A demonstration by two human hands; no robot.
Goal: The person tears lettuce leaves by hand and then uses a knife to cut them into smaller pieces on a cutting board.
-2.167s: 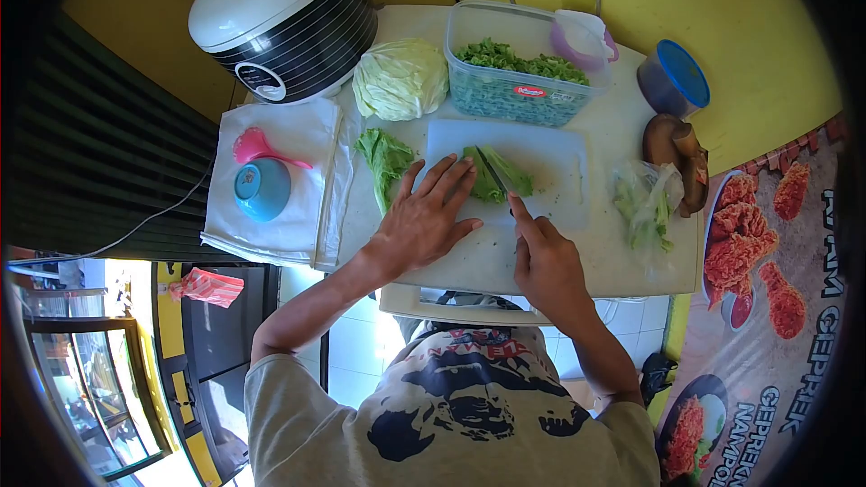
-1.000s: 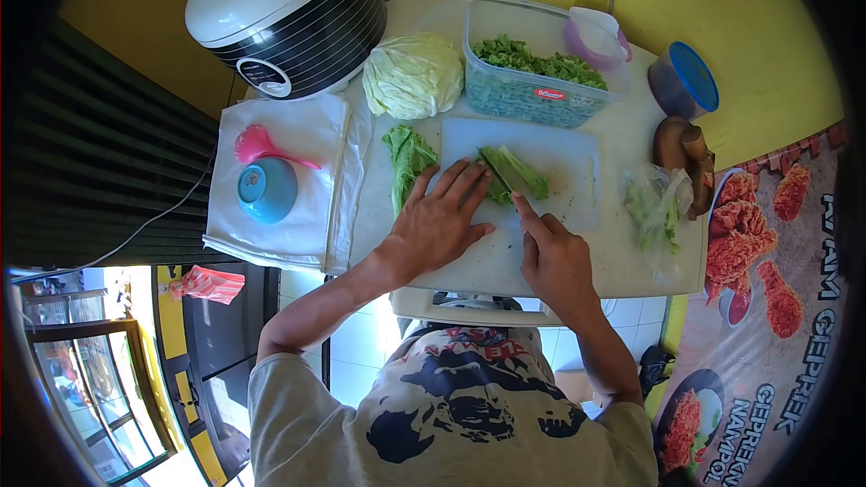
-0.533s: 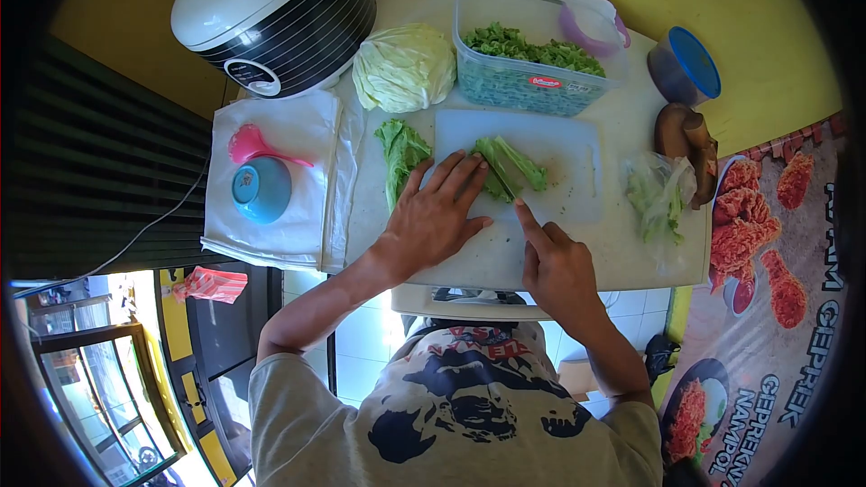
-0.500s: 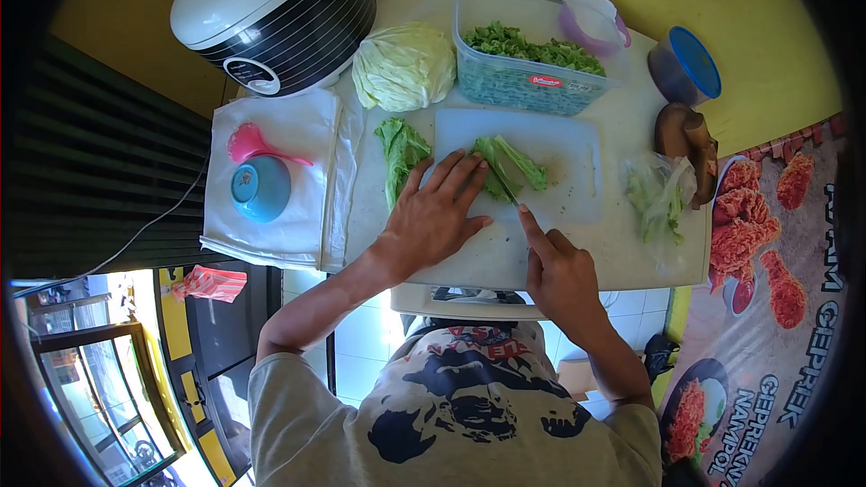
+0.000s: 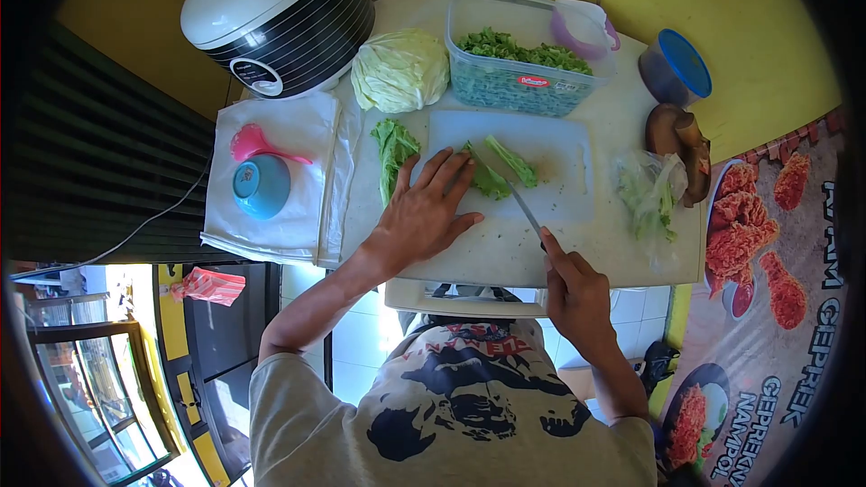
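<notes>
My right hand [image 5: 577,293] is wrapped around the handle of a knife [image 5: 526,206], its index finger stretched along the top. The blade slants up and left over a white cutting board [image 5: 564,194], its tip beside a green lettuce piece [image 5: 489,182]. Another lettuce strip [image 5: 512,160] lies just to the right of the blade. My left hand [image 5: 424,212] rests flat, fingers stretched and thumb apart, fingertips at the left end of the lettuce piece. A loose lettuce leaf [image 5: 394,153] lies left of the board, beside my left hand.
Behind the board stand a clear tub [image 5: 514,95] of cut lettuce and a pale lettuce head [image 5: 400,70]. A rice cooker [image 5: 280,22], blue bowl [image 5: 262,187] and pink ladle [image 5: 257,144] are left. Rightward are a plastic bag [image 5: 649,189] with greens and a blue-lidded container [image 5: 677,68].
The knife has drawn back toward my body and to the right, showing more blade. The lettuce pieces now lie farther apart. My left hand stays about where it was on the lettuce.
</notes>
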